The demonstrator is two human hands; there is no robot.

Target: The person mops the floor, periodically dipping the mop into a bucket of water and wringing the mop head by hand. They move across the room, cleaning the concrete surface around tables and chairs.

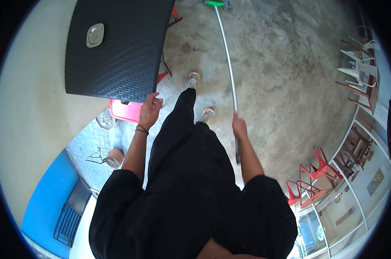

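Observation:
My right hand is wrapped round the silver pole of a mop. The pole slants up and away across the concrete floor to a green head with grey strands at the top of the view, partly cut off. The dark grip end sticks out behind my fist. My left hand is at the near corner of a black woven-pattern table, fingertips right by its edge, loosely bent and apart, with nothing in them. A white ashtray-like dish sits on that table.
A pink-red stool stands under the table corner, with a potted plant behind it. Red chairs and a round table are at the lower right, beside glass panels. White chairs line the right side. A beige wall borders the left.

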